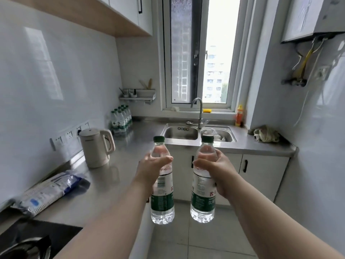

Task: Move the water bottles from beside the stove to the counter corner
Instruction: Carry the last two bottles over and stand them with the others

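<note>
My left hand [149, 170] grips a clear water bottle [162, 199] with a green cap and green label, held upright in the air over the counter's edge. My right hand [217, 171] grips a second bottle [202, 199] of the same kind, upright above the floor. Several more such bottles [121, 120] stand grouped in the far counter corner, against the wall below a small shelf. The black stove [37, 238] lies at the bottom left, near me.
A white electric kettle [97, 147] stands on the steel counter [119, 176] by the wall sockets. A blue and white package [48, 191] lies next to the stove. Ahead is a double sink [197, 132] with a tap; a rag [266, 135] and an orange bottle [239, 115] sit to its right.
</note>
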